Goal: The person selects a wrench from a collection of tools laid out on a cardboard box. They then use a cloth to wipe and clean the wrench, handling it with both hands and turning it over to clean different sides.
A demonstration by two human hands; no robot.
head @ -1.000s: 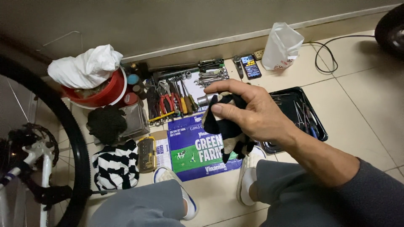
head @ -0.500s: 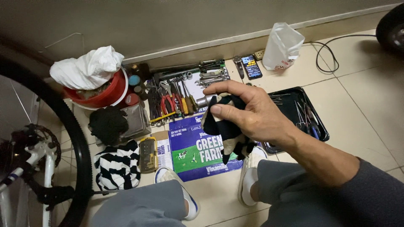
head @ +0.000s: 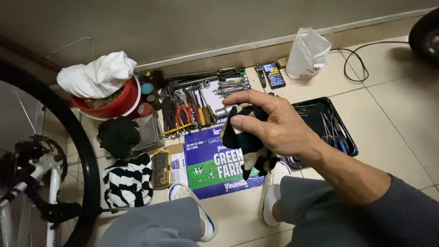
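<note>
The fingers (head: 249, 122) of the right hand (head: 279, 130) are curled and pressed together around a black and white rag (head: 249, 148), with the thumb and forefinger stretched toward the left of the frame and pinching its upper edge. The rag hangs down from the grip at the middle of the frame, its loose end dangling below the palm. The left hand is not in view.

Directly below the rag lies a flattened blue and green carton (head: 215, 162) on the tiled floor (head: 393, 123). Two white shoes stand at its lower edge, one (head: 192, 215) to the left and one (head: 272, 190) under the wrist. Just right of the hand sits a black tray (head: 315, 116) holding thin metal tools.

Above the fingers, a row of screwdrivers, pliers and wrenches (head: 196, 103) is spread on a sheet against the wall. A phone (head: 274, 74) lies farther right, and beside it stands a white plastic jug (head: 307, 52) with a black cable (head: 356, 64) looping next to it.

To the left of the carton lie a yellow case (head: 161, 169), a striped cloth (head: 128, 180) and a black cloth (head: 118, 136). In the upper left stands a red bucket (head: 114, 103) topped by a white bag (head: 96, 75). A bicycle wheel (head: 80, 151) fills the left edge.
</note>
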